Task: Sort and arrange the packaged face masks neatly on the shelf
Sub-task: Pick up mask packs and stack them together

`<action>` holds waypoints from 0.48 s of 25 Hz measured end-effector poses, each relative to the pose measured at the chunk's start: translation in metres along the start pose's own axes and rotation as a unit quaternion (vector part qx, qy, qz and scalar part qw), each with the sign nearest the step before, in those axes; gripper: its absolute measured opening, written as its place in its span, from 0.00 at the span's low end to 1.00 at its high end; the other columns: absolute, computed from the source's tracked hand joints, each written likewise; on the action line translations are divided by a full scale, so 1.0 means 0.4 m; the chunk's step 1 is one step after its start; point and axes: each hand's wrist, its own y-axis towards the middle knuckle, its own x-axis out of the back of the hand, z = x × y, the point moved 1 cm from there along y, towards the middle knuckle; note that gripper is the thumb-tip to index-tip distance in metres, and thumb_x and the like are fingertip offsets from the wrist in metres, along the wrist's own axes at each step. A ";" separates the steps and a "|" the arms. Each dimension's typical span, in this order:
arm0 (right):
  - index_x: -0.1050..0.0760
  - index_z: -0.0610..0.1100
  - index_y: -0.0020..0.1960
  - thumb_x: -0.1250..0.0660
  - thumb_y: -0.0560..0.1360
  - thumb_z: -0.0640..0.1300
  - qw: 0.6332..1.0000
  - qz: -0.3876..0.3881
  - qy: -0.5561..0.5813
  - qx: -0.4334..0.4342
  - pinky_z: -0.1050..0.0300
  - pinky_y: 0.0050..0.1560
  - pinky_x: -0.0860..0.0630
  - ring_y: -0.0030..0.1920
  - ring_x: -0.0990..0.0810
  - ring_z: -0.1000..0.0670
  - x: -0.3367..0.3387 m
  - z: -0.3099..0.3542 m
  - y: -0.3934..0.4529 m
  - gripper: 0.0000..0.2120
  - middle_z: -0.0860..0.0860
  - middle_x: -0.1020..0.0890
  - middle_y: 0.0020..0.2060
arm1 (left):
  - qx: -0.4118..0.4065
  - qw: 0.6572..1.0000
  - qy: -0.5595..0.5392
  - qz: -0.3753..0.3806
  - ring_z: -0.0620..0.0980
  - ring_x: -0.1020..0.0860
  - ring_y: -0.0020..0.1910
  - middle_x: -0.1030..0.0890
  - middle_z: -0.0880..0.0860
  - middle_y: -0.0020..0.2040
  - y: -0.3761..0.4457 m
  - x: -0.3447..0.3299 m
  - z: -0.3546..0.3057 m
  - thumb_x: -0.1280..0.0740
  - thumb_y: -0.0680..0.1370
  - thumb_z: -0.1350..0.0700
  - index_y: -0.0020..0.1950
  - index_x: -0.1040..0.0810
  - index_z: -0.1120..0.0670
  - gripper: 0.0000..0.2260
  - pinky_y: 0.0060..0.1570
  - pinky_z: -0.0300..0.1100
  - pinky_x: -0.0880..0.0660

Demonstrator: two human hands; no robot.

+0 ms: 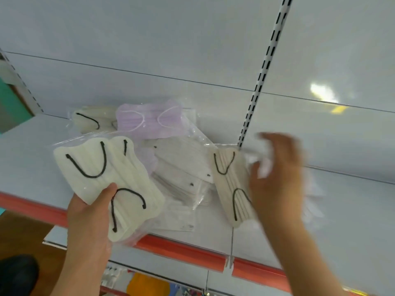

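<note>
My left hand [89, 216] grips a clear pack of cream masks with black ear loops [111, 178] above the shelf's front edge. My right hand [275, 174], blurred by motion, hovers over a beige mask pack with black loops [229, 189]; something white and crinkled [264, 161] sits between its fingers. A lilac mask pack [149, 120] lies at the back of the pile. Beside it, further left, is another cream pack [92, 119]. Grey-white packs [183, 165] lie jumbled in the middle.
The white shelf [32, 159] has an orange-red front strip [181, 248]. A slotted upright [263, 71] runs up the white back panel. Below the shelf, coloured goods [147, 285] hang. A dark shoe [17, 274] shows at the lower left.
</note>
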 end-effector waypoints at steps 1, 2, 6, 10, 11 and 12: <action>0.36 0.46 0.75 0.30 0.73 0.44 0.985 0.165 -0.007 0.048 0.52 0.71 0.36 0.69 0.34 0.41 -0.074 0.061 -0.022 0.32 0.43 0.32 0.71 | -0.002 1.000 0.000 -0.005 0.48 0.19 0.55 0.16 0.45 0.56 0.000 0.001 -0.004 0.30 0.79 0.59 0.67 0.22 0.46 0.17 0.53 0.48 0.23; 0.47 0.50 0.79 0.29 0.73 0.57 0.938 0.333 -0.063 0.069 0.44 0.75 0.40 0.75 0.41 0.40 -0.146 0.102 -0.046 0.42 0.45 0.41 0.76 | -0.002 1.000 0.005 -0.010 0.48 0.19 0.54 0.16 0.44 0.55 0.001 0.004 -0.007 0.30 0.79 0.58 0.66 0.22 0.45 0.17 0.52 0.48 0.22; 0.40 0.52 0.76 0.29 0.71 0.61 0.912 0.402 -0.082 0.003 0.46 0.62 0.28 0.68 0.29 0.40 -0.264 0.076 0.013 0.39 0.44 0.28 0.70 | 0.001 0.999 0.017 -0.029 0.48 0.19 0.52 0.17 0.44 0.53 0.001 0.034 -0.019 0.29 0.79 0.57 0.64 0.23 0.44 0.15 0.49 0.47 0.23; 0.24 0.48 0.51 0.30 0.74 0.55 0.934 0.287 0.110 -0.182 0.50 0.42 0.25 0.39 0.21 0.44 -0.168 -0.052 0.115 0.13 0.46 0.18 0.40 | 0.014 1.000 0.019 -0.014 0.46 0.20 0.49 0.18 0.43 0.50 -0.003 0.027 -0.011 0.29 0.79 0.58 0.61 0.23 0.45 0.14 0.43 0.43 0.25; 0.23 0.46 0.50 0.31 0.75 0.56 0.927 0.283 0.137 -0.205 0.48 0.43 0.23 0.38 0.20 0.42 -0.138 -0.077 0.125 0.14 0.44 0.18 0.39 | 0.013 0.999 0.030 0.001 0.46 0.20 0.49 0.18 0.43 0.50 -0.003 0.012 -0.007 0.29 0.79 0.58 0.61 0.23 0.45 0.13 0.44 0.43 0.25; 0.22 0.44 0.49 0.31 0.76 0.57 0.919 0.284 0.156 -0.224 0.47 0.46 0.21 0.41 0.18 0.41 -0.116 -0.098 0.130 0.15 0.43 0.16 0.41 | 0.008 0.999 0.044 0.014 0.46 0.21 0.50 0.19 0.43 0.50 -0.003 -0.005 -0.003 0.29 0.79 0.58 0.60 0.23 0.45 0.13 0.45 0.44 0.26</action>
